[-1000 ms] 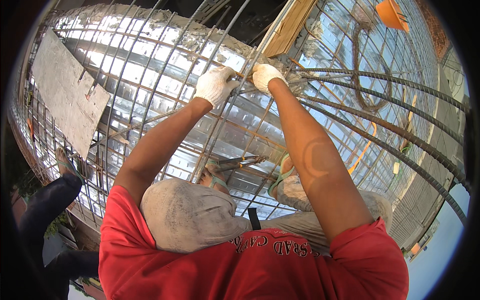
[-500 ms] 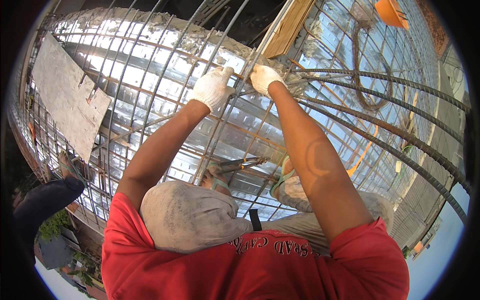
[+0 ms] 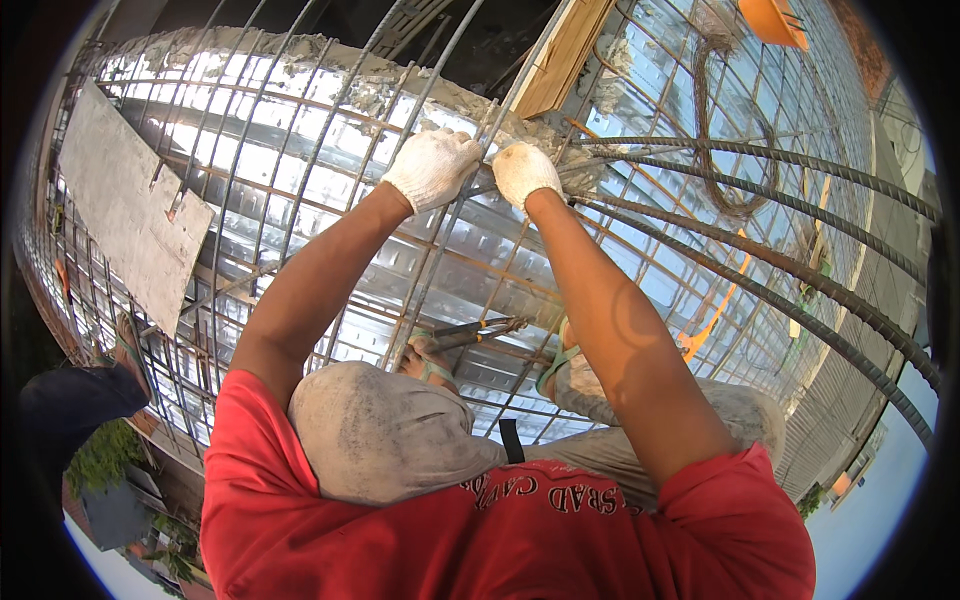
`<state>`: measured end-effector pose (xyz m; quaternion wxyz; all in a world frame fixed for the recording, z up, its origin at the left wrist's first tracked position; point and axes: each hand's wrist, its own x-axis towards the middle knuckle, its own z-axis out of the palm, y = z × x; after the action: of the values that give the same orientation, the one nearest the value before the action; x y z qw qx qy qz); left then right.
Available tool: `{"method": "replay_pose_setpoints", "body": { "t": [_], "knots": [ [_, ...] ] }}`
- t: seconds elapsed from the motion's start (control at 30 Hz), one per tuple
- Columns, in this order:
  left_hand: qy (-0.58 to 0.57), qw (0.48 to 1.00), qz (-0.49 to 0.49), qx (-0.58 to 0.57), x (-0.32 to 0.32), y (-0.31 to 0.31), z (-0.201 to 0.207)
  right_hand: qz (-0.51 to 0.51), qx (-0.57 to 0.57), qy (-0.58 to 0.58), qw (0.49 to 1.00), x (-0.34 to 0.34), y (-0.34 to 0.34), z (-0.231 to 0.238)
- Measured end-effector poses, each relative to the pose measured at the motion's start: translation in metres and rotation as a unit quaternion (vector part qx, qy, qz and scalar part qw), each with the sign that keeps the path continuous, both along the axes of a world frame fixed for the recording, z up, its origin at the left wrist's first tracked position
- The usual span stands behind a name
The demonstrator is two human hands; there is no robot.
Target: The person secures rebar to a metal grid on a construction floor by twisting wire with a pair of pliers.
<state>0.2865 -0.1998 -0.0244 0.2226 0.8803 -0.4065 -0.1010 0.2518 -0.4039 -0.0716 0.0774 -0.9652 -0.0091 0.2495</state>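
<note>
My left hand point(image 3: 433, 170), in a white knit glove, is closed against the steel bars ahead of me, its fingers curled at a crossing of the rebar point(image 3: 428, 265). Right beside it, on the other side of the upright bars, my right hand point(image 3: 524, 175) is closed too, in a matching glove. Whatever is pinched in either hand is hidden by the gloves. A hand cutter or pincer tool point(image 3: 475, 331) with dark and orange handles lies between my sandalled feet on the mesh.
Silver ribbed decking point(image 3: 400, 285) lies under the rebar grid. Thick ribbed bars point(image 3: 800, 275) sweep across the right, near a wire coil point(image 3: 705, 130) and an orange plastic object point(image 3: 773, 22). A wooden board point(image 3: 562, 60) stands ahead; a grey sheet point(image 3: 130, 195) and another person's leg point(image 3: 80, 400) are left.
My left hand has turned over, knuckles up, and moved slightly up toward the bars. My right fist has rolled and shifted a little left and down, fingers more hidden.
</note>
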Motion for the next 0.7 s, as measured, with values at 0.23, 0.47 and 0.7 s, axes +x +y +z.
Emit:
{"method": "replay_pose_setpoints", "body": {
  "t": [0.23,0.47,0.7],
  "knots": [
    [0.146,0.983,0.103,-0.052,0.001,-0.011,-0.002,-0.505,0.453,-0.053,0.733,-0.062,0.069,0.039],
    [0.319,0.864,0.296,-0.254,-0.037,-0.009,-0.021,-0.602,0.536,0.005,0.592,-0.067,0.067,0.071],
    [0.157,0.929,0.232,-0.242,-0.034,-0.013,-0.022,-0.606,0.553,0.005,0.572,-0.070,0.065,0.064]
  ]
}}
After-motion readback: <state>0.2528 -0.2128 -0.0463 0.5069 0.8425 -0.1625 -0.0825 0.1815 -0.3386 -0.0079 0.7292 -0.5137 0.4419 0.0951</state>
